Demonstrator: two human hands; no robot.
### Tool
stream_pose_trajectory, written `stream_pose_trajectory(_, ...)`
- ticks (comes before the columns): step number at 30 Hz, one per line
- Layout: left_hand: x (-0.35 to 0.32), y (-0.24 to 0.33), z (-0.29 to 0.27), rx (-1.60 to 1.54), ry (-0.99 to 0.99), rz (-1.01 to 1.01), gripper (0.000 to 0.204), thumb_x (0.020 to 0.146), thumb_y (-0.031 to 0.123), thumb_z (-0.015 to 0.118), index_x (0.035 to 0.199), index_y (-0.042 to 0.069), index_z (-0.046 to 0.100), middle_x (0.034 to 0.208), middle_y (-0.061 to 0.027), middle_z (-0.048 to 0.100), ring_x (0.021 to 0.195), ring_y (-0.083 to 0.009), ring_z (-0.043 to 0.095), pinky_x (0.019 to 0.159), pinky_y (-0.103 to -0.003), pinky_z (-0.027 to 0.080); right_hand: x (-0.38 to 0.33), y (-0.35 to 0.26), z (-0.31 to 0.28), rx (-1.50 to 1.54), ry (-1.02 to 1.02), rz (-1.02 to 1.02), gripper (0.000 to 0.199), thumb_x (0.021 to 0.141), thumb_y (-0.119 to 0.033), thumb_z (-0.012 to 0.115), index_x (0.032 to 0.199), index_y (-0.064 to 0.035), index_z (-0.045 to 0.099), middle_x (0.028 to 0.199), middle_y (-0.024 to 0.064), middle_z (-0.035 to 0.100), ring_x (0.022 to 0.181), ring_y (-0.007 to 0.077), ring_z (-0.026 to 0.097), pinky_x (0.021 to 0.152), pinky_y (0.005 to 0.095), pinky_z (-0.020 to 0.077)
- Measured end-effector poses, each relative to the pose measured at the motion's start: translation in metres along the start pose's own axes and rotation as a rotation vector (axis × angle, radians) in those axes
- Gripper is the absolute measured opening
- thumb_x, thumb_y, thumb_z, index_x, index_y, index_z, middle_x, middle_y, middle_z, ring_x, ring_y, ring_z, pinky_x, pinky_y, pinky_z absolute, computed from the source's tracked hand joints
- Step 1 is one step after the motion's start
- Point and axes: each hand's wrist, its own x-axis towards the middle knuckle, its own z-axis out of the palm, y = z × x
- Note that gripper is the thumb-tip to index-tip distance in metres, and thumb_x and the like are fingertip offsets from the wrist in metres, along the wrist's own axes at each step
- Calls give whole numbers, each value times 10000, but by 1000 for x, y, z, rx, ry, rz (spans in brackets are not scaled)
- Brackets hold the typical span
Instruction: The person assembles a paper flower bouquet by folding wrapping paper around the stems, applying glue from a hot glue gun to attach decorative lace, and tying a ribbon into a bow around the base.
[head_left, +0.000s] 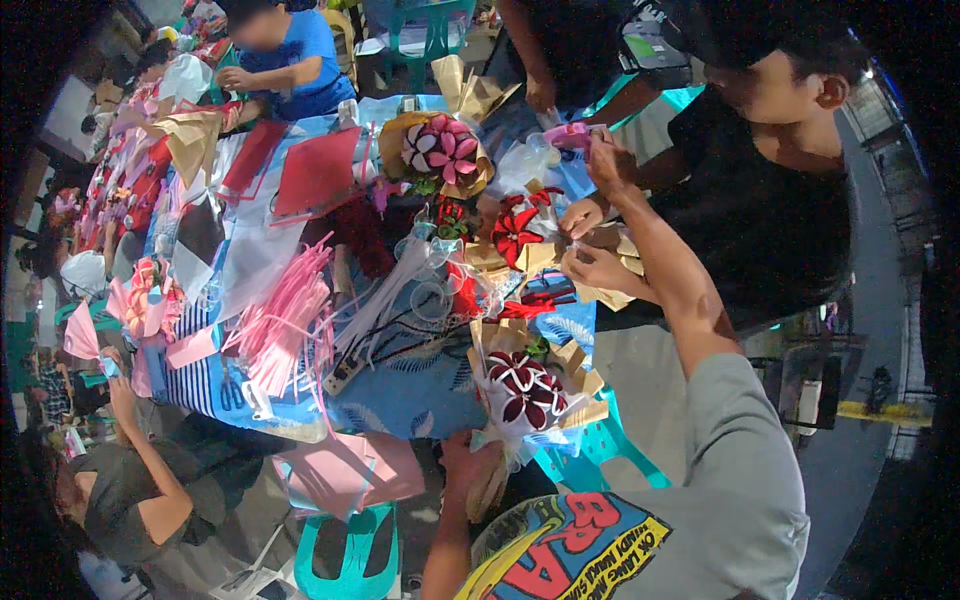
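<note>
My left hand [468, 462] is closed round the wrapped lower part of a bouquet. This bouquet [525, 392] has dark red flowers edged in white, with brown paper and clear wrap about them. My right arm stretches far across the table, and the right hand [608, 165] is closed on a pink tool [568, 136], shaped like a glue gun. Just below that hand, a co-worker's two hands [590, 262] work at a bouquet with red flowers [518, 232] in brown paper. Part of my left hand's grip is hidden by the wrapping.
A bouquet of pink and dark flowers [440, 150] lies on the blue-patterned table [400, 405]. Pink strips [285, 320], red sheets [315, 172], a power strip [348, 370] and scissors [231, 390] lie around. Green chairs [345, 560] stand beside the table; several people surround it.
</note>
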Motion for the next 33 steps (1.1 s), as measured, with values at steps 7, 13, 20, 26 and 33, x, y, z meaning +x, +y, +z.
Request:
stream_pose_trajectory(7, -4, 18, -7, -155, -54, 43, 497, 676, 342, 870, 1030, 7, 774, 1015, -202, 748, 963, -311, 700, 919, -442, 530, 13, -13, -45, 384, 214, -250, 188, 947, -182, 685, 1078, -47, 679, 992, 170, 688, 914, 407, 671, 773, 498, 529)
stream_pose_trajectory(13, -46, 98, -31, -164, -66, 81, 388, 710, 225, 831, 991, -35, 770, 928, -142, 772, 809, -214, 724, 767, -387, 574, -1, -60, -149, 567, 241, -269, 263, 905, -254, 732, 1070, -52, 700, 1032, 185, 666, 977, 426, 637, 809, 509, 523)
stream_pose_trajectory(20, -52, 97, -29, -205, -49, -4, 361, 746, 201, 801, 1016, -36, 766, 957, -137, 768, 846, -207, 718, 797, -385, 567, -4, -95, -224, 582, 371, -295, 265, 863, -176, 824, 1078, -46, 741, 1068, 116, 677, 843, 322, 716, 721, 400, 566)
stream_pose_trajectory(26, -15, 26, -10, -479, -77, 60, 347, 752, 206, 789, 989, -47, 766, 961, -149, 762, 841, -231, 708, 821, -393, 557, 4, -102, -232, 814, 392, -127, 346, 893, -228, 817, 1148, -16, 717, 905, 151, 743, 774, 287, 734, 706, 374, 566)
stream_pose_trajectory(33, -33, 44, 6, -569, -181, -12, 339, 760, 201, 770, 985, -53, 762, 923, -113, 754, 829, -203, 683, 810, -373, 548, 2, -56, -238, 564, 426, -54, 422, 871, -326, 833, 1145, -26, 721, 878, 151, 755, 778, 264, 735, 735, 386, 562)
